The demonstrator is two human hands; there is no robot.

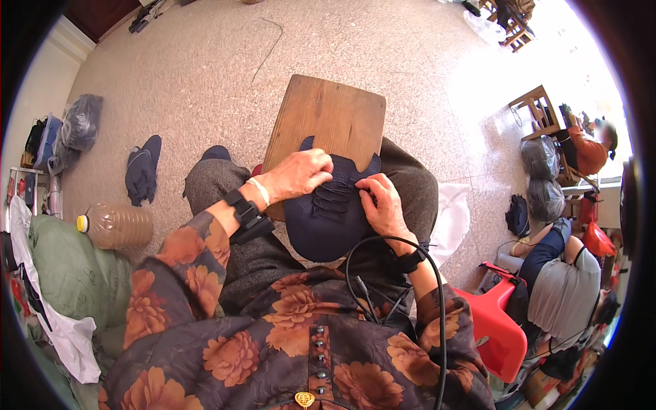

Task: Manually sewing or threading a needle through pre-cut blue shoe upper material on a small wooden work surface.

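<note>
A dark navy shoe upper (321, 232) lies across my lap, its toe towards me and its open end on a wooden board (342, 113). Dark shoelace (331, 198) runs in a zigzag over its middle. My left hand (301, 176) is over the upper's left side, thumb and forefinger pinched by the lace rows; the fingertips seem to hold the shoelace, too dark to see fully. At the right edge, the bent fingers of my right hand (381, 203) are closed on the shoe upper beside the lace rows.
On the floor at left lie dark fabric pieces (142, 171) and a large plastic jug with a yellow cap (117, 225). A red stool (495, 328) stands at my right, near a bent-over person (564, 294). Another person (589, 154) sits farther right. A black cable (443, 328) loops past my right arm.
</note>
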